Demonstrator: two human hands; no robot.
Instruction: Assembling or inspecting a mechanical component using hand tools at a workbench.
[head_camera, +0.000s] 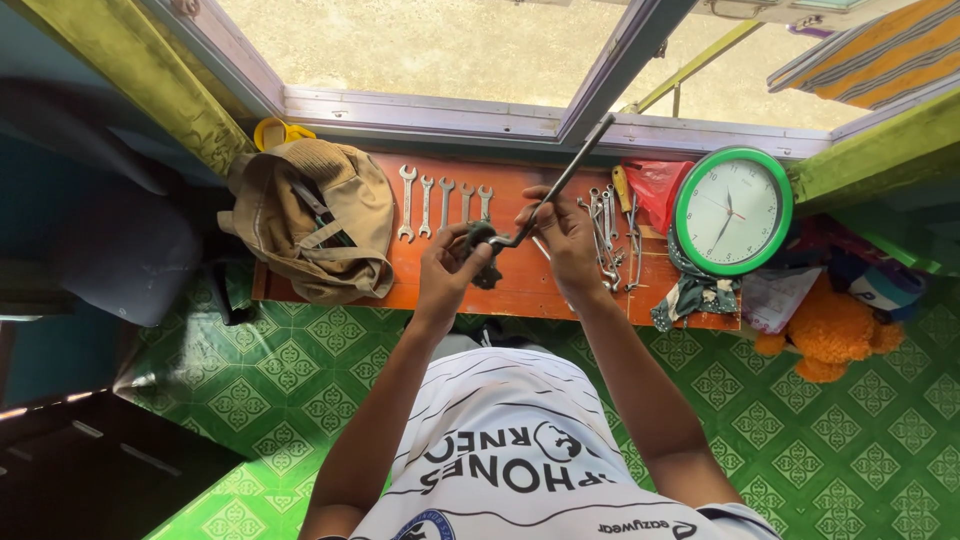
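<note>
- The left hand (447, 272) closes its fingers on a dark rag (484, 250) bunched round the bent lower end of a long metal bar (556, 185), above an orange-red wooden board (520, 285) set on green patterned flooring (300, 370).
- Left of it, a tan cloth bag (315, 220) slumps on the board's end, beside a row of five open-ended spanners (443, 203) laid side by side.
- The bar, an L-shaped steel tool, rises slantwise toward the window frame (420, 112); it looks stiff and fairly heavy, likely slick if oily, so the cloth wrap and the bend appear the surest places to hold.
- The right hand (565, 240) is curled round the bar's lower shaft, just above the bend, steadying it.
- Further right lie more spanners and a screwdriver (608, 240), a red plastic bag (660, 185), a green-rimmed wall clock (733, 210) lying face up, and an orange soft toy (830, 335).
</note>
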